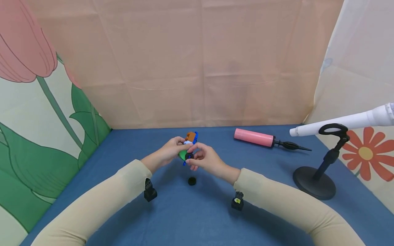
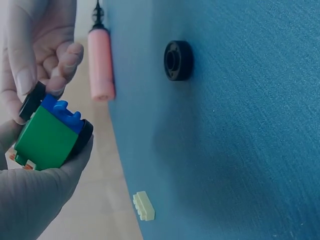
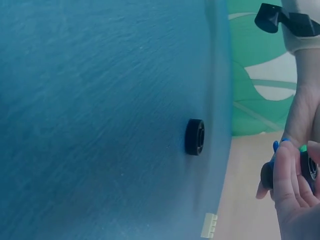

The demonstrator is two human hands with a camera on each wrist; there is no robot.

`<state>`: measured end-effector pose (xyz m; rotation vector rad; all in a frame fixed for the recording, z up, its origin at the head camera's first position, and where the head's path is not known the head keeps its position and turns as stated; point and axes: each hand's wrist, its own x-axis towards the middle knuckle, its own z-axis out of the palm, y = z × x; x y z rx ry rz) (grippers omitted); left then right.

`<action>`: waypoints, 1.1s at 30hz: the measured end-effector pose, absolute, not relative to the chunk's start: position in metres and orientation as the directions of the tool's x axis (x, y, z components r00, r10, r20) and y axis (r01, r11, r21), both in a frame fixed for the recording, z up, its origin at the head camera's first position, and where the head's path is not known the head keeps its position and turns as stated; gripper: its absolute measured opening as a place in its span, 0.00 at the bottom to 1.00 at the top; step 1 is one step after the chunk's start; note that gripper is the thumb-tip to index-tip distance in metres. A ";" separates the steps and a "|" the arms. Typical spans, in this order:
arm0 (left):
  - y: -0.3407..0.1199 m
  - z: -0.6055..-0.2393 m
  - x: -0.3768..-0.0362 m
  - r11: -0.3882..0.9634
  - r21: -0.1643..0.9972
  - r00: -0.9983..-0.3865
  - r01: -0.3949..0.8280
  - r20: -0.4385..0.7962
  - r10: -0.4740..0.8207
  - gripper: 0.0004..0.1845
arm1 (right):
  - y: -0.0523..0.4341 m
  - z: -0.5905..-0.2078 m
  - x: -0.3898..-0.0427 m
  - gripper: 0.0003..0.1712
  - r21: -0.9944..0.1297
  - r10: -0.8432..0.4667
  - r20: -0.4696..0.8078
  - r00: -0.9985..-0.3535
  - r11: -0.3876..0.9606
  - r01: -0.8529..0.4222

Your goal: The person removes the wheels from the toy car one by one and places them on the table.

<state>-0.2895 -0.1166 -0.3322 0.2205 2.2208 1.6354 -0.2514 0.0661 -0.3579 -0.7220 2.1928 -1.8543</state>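
Observation:
My left hand (image 1: 164, 153) grips a small toy brick car (image 2: 47, 137) with a green base, blue parts and an orange block on it. My right hand (image 1: 210, 160) pinches a black wheel (image 2: 32, 101) against the car's near side. A second wheel (image 2: 84, 134) sits on the car's other side, beside the left hand. Below the hands a loose black wheel (image 1: 192, 180) lies on the blue table; its hub shows in the left wrist view. Fingers partly hide the car in the head and right wrist views.
A cream brick (image 2: 144, 206) lies near the table's far edge. Back right is a pink hand pump (image 1: 253, 136) with a black nozzle. A black stand (image 1: 314, 182) with a round base is at the right, beside a white tube (image 1: 338, 124). Fabric walls border the table (image 1: 191, 218).

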 end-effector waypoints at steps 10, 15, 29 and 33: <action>-0.116 -0.336 -0.288 0.332 0.941 -0.915 -0.065 -0.189 0.356 0.24 | 0.065 -0.363 -0.252 0.15 -0.924 -0.498 0.225 -0.838 0.165 -0.346; -0.113 -0.338 -0.289 0.375 0.926 -0.911 -0.035 -0.184 0.368 0.22 | 0.065 -0.364 -0.248 0.13 -0.864 -0.485 0.278 -0.829 0.250 -0.436; -0.107 -0.336 -0.290 0.478 0.879 -0.907 -0.006 -0.206 0.368 0.17 | 0.066 -0.357 -0.246 0.11 -0.824 -0.487 0.311 -0.816 0.290 -0.486; -0.109 -0.340 -0.291 0.491 0.871 -0.904 0.002 -0.209 0.374 0.18 | 0.068 -0.354 -0.248 0.11 -0.855 -0.538 0.268 -0.799 0.249 -0.455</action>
